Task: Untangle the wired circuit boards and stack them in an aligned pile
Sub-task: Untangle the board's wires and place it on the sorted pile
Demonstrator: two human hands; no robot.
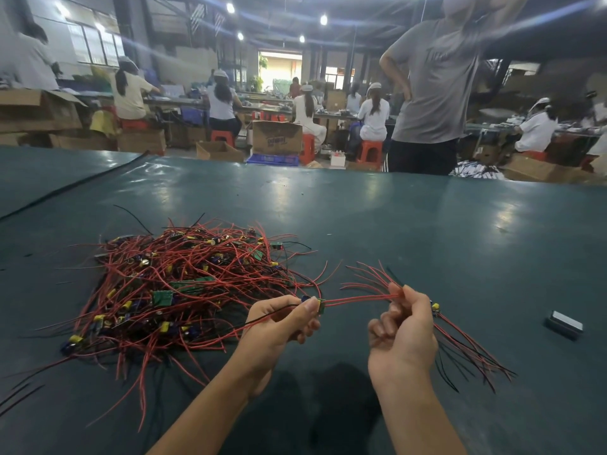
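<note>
A tangled heap of small green circuit boards with red and black wires [177, 284] lies on the dark green table [427, 231], left of centre. My left hand [282, 323] pinches one small green board [320, 305] just right of the heap. Its red wires run rightward to my right hand [402, 326], which grips them together with a bundle of boards and wires [460, 343]. That bundle's wires fan out above my fingers and trail down to the right. Most of the bundle's boards are hidden behind my right hand.
A small dark rectangular block [565, 325] lies on the table at the right. A person in a grey shirt [433, 93] stands at the table's far edge. Beyond are seated workers, red stools and cardboard boxes.
</note>
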